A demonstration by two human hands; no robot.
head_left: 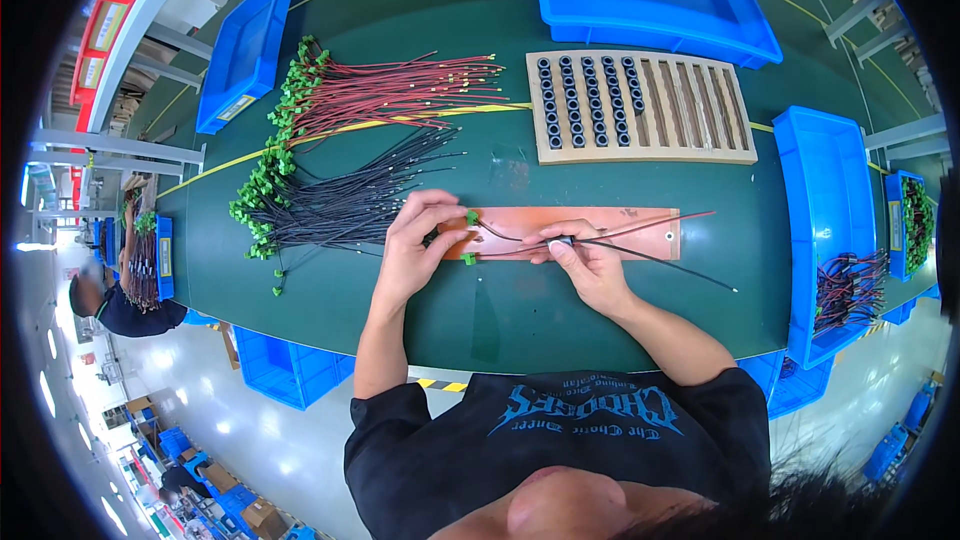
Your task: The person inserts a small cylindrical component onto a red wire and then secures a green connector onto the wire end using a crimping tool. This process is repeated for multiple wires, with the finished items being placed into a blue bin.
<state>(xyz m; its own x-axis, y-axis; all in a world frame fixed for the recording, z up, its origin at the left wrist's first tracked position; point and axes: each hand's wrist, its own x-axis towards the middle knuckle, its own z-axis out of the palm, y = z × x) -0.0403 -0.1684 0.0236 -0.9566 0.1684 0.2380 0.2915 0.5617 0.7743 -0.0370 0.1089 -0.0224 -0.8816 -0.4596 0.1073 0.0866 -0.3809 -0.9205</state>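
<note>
Black shirt (560,430) foremost, right grip (598,275) pinches wires (640,255), left grip (408,245) unclear, blue bin (825,165) holding wire bundles (850,292).

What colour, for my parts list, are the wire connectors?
The wire connectors are green, clearest in head view.

I've got the flat board (610,215) on the table (700,315), near the front edge. Left hand (412,240) at its left end, right hand (592,270) across its front edge, held cables (472,219) running over it. Left of board: front pile (350,202), with rear pile (390,90) behind it; connectors left, tails right. Behind board, offset right: slotted tray (650,153), rings (596,110) in its left slots. Far bin (640,25) behind tray; left bin (245,55) left of rear pile. Right bin (820,180) right of board and tray, loose cables (850,295) in its near end; small bin (893,225) further right. I see a low bin (290,370) below table level, front left.
</note>
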